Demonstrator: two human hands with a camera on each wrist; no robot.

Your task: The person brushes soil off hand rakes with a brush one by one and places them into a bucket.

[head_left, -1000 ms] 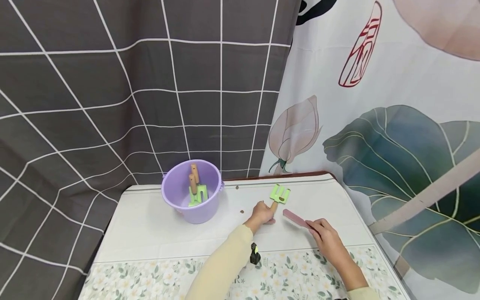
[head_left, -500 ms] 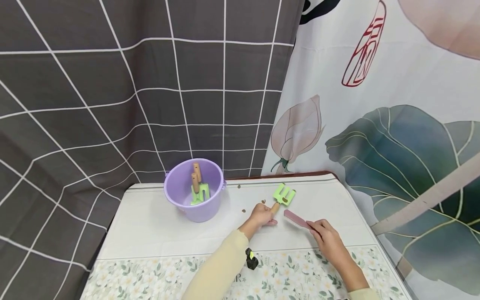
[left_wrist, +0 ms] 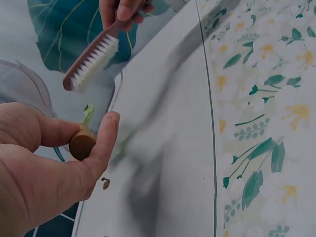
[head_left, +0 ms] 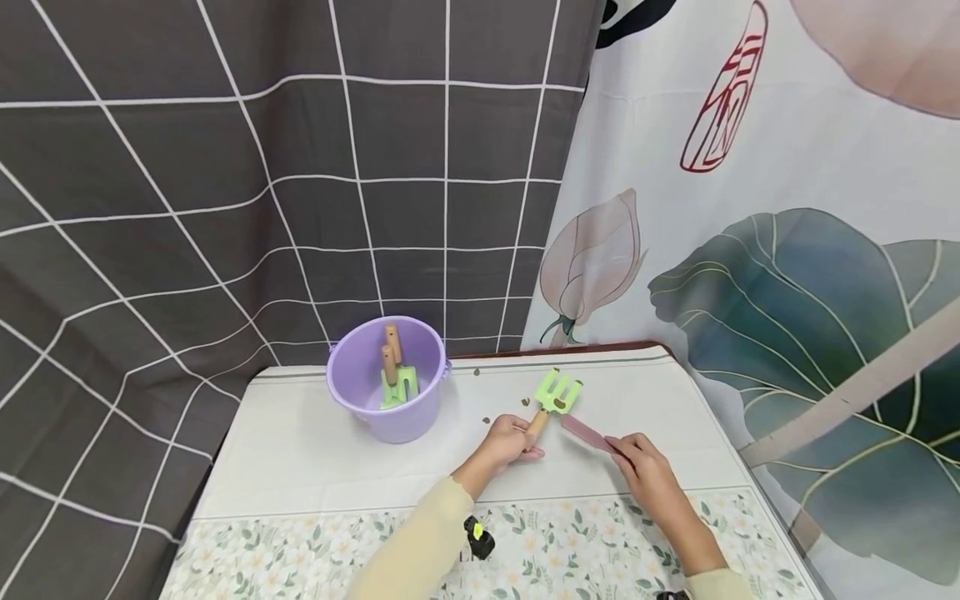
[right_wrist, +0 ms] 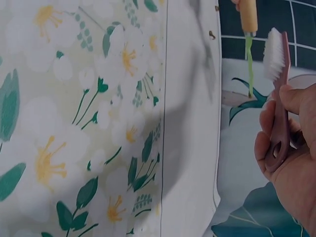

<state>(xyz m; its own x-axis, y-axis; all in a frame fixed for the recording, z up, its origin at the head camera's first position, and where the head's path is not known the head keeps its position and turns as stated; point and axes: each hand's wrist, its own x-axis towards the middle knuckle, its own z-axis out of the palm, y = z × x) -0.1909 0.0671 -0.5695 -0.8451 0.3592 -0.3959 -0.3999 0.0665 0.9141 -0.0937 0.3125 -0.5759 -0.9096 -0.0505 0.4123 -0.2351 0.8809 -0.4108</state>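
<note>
Fork [head_left: 551, 402] partly hidden by left hand [head_left: 508, 442]

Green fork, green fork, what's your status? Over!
Left hand pinching green fork by its wooden handle. Right hand gripping pink brush close by. Brown bit on fork's head; purple bucket off to the side.

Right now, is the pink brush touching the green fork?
Apart. The right wrist view shows it: a clear gap runs between the pink brush and the green fork, with background visible through it.
</note>
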